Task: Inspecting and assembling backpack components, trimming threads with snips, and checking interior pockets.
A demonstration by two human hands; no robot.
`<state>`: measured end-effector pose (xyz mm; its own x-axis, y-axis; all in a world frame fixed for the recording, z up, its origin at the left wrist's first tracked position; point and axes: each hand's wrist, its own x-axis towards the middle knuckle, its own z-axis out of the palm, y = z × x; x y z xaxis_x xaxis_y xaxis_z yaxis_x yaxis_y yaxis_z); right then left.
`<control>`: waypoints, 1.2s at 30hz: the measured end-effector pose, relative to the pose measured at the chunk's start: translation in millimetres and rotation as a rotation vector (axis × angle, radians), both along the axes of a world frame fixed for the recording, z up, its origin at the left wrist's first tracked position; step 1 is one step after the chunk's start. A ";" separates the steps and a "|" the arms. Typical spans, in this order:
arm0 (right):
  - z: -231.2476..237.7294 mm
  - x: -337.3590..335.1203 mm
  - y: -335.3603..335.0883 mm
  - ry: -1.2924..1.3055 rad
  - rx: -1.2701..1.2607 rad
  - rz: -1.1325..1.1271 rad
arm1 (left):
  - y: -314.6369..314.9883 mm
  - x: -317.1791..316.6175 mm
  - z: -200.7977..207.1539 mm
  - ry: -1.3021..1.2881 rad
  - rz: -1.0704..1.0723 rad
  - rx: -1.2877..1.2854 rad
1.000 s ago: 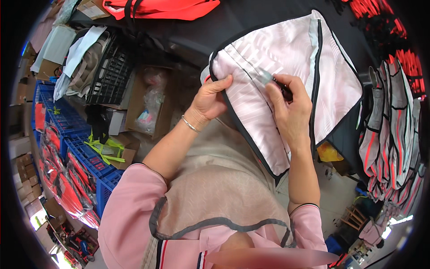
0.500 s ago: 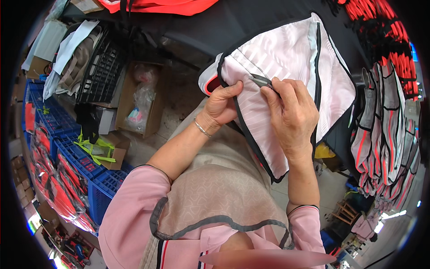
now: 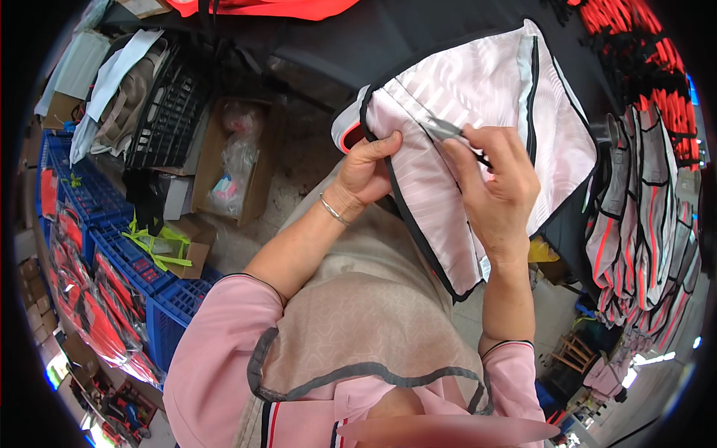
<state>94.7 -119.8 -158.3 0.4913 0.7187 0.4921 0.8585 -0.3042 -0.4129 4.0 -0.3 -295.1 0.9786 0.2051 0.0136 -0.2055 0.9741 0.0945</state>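
Observation:
A pale pink, striped fabric piece (image 3: 441, 187) with black edge binding lies spread at an angle in front of me. My left hand (image 3: 364, 173) pinches its left edge, thumb on top and the other fingers underneath. A pair of thread snips (image 3: 442, 128) is held in my right hand (image 3: 499, 183), the blades pointing left over the fabric near a seam. Curled fingers partly hide the snips' handle. At the upper left edge of the fabric, a folded white part with a red-orange rim (image 3: 349, 136) sticks out.
A black table surface (image 3: 328, 41) runs behind the fabric. Several grey and orange pieces (image 3: 635, 216) hang at right. On the left are a cardboard box (image 3: 258, 179) with plastic bags, a black crate (image 3: 168, 112) and blue crates (image 3: 131, 257).
My right hand has shifted slightly right, drawing the snips with it and turning their blades. The left hand keeps its hold with barely any movement.

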 end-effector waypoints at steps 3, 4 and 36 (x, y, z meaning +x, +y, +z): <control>-10.8 8.6 8.5 0.008 -0.048 0.024 | 3.9 0.7 -5.6 0.059 0.035 0.008; -17.9 17.7 13.9 0.073 -0.003 -0.006 | 6.7 0.4 -8.8 0.092 0.040 0.005; -48.8 -7.9 -45.0 -0.005 0.094 -0.160 | -69.0 5.9 20.2 0.501 0.316 0.596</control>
